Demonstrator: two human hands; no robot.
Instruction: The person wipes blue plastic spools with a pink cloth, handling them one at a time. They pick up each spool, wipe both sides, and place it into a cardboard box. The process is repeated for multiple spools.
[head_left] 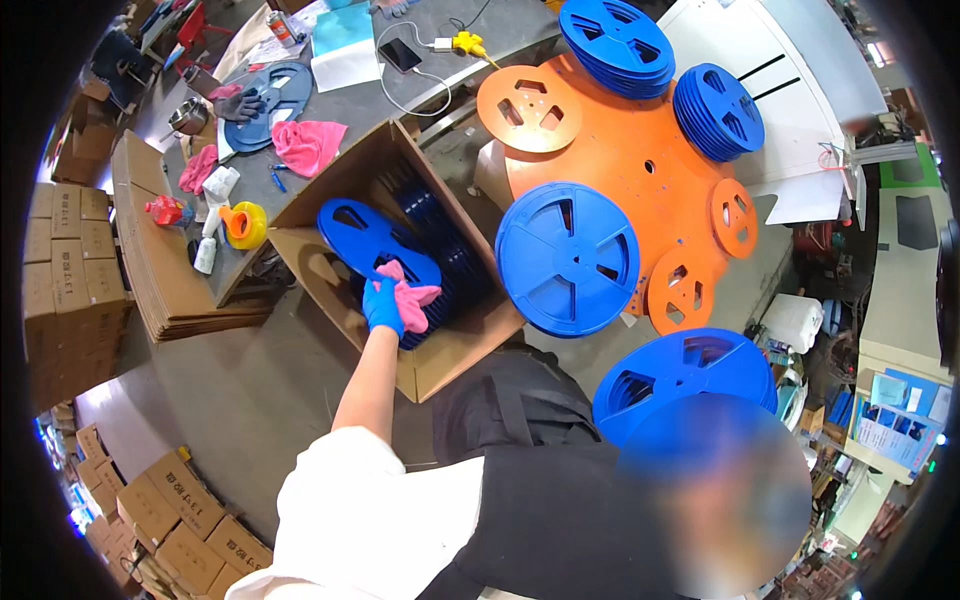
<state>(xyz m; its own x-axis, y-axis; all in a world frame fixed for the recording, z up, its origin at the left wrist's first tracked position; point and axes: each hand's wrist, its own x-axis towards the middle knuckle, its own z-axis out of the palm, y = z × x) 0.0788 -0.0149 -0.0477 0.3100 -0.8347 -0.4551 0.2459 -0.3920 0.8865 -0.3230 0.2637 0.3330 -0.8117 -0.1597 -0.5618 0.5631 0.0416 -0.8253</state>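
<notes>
My left hand [380,305], in a blue glove, is closed on a pink cloth [412,298]. It reaches into an open cardboard box [330,185] and rests at the edge of a blue plastic reel [350,228]. More dark blue reels [435,225] are packed on edge along the box's right side. To the lower right lies a stack of blue reels [640,385]. A blurred patch covers part of that stack and a skin-coloured shape that may be my right arm; its fingers cannot be made out.
An orange round table [620,170] bears blue reel stacks [568,258] and has orange reel-shaped plates around it. On the grey workbench [350,95] lie a phone [400,55], pink cloths [308,146], a grey glove and a yellow tape roll [244,225]. Cartons [75,270] stand stacked at left.
</notes>
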